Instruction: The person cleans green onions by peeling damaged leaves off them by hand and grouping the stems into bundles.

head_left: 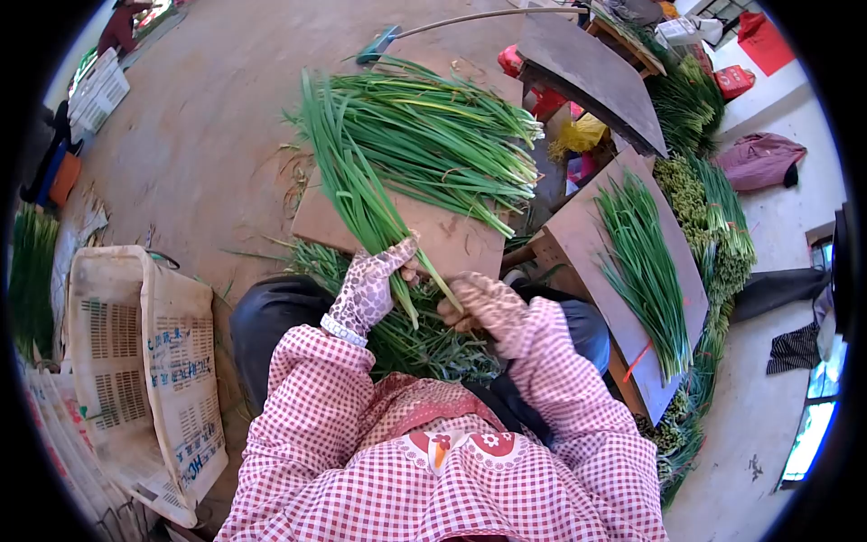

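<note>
Between the person's knees lies a heap of loose green leaves (433,350). Over it, the gloved left hand (366,287) has its fingers closed around a bunch of long green stalks (348,185); the lower ends poke out below the fingers, and the leafy length reaches up and away. At the lower end of one stalk slanting from the bunch, the fingers of the gloved right hand (489,303) are curled; whether they grip it cannot be told. Just beyond, a large pile of stalks (442,135) lies on a low table (442,238), partly behind the bunch.
</note>
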{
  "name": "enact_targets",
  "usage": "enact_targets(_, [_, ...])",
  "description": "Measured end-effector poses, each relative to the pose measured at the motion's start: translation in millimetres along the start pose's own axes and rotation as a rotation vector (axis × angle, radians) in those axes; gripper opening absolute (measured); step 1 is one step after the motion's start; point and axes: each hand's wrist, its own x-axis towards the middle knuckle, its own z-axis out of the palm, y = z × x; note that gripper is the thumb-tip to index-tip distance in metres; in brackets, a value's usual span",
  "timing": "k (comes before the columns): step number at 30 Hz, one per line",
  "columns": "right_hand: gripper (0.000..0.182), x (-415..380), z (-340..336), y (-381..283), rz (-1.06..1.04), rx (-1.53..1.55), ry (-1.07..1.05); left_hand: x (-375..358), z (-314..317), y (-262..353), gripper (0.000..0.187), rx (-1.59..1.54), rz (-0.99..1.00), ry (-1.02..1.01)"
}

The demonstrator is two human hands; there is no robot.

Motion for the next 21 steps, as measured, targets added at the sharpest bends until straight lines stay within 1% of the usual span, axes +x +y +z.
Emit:
enact_targets(1, [0.035, 0, 9, -6, 0.02, -0.045, 0.0, -2, 1, -1, 0.022, 0.083, -0.002, 0.032])
enact_targets(2, [0.033, 3, 19, -4, -0.086, -0.198, 0.072, -3, 3, -2, 0.024, 0.167, -0.006, 0.064])
enact_targets(3, [0.032, 11, 22, 12, -0.234, -0.4, 0.155, -10, 11, 8, 0.026, 0.218, -0.093, 0.147])
enact_targets(4, [0.033, 13, 25, 19, -0.333, -0.535, 0.211, -9, 11, 6, 0.029, 0.214, -0.061, 0.112])
enact_targets(5, [0.034, 14, 25, 21, -0.43, -0.67, 0.268, -11, 14, 3, 0.027, 0.092, -0.103, 0.087])
enact_targets(6, [0.033, 15, 20, 16, -0.414, -0.744, 0.134, -9, 9, -5, 0.026, 0.061, -0.107, 0.055])
enact_targets(7, [0.031, 15, 14, 9, -0.408, -0.883, 0.078, -7, 7, -7, 0.024, 0.028, -0.113, 0.025])
enact_targets(8, [0.033, 37, -2, 25, -0.338, -1.018, 0.226, -5, 7, -7, 0.022, -0.025, -0.092, 0.028])
enact_targets(9, [0.036, 59, -18, 40, -0.263, -1.151, 0.373, -8, 14, 0, 0.021, -0.15, 0.007, 0.063])
enact_targets(11, [0.03, 56, -48, -7, -0.263, -0.864, 0.558, -4, 19, 12, 0.021, -0.126, 0.161, 0.108])
enact_targets(12, [0.033, 54, -61, -1, -0.368, -0.996, 0.675, -4, 20, 17, 0.022, -0.129, 0.199, 0.1])
enact_targets(13, [0.036, 59, -73, 8, -0.476, -1.127, 0.792, -3, 20, 17, 0.022, -0.134, 0.202, 0.1])
enact_targets(14, [0.038, 72, -79, 16, -0.309, -1.228, 0.819, -4, 19, 15, 0.022, -0.215, 0.142, 0.099])
enact_targets(15, [0.032, 80, -82, 30, -0.31, -1.399, 0.929, -4, 18, 14, 0.023, -0.296, 0.082, 0.098])
enact_targets(17, [0.05, 105, -105, 37, 0.094, -1.204, 0.667, 0, 18, 11, 0.023, -0.304, 0.063, 0.099])
enact_targets(18, [0.05, 103, -110, 32, 0.095, -1.21, 0.663, 1, 17, 12, 0.023, -0.317, 0.05, 0.116])
enact_targets(21, [0.035, 78, -119, 6, 0.089, -0.891, 0.534, 3, 12, 10, 0.024, -0.374, 0.029, 0.146])
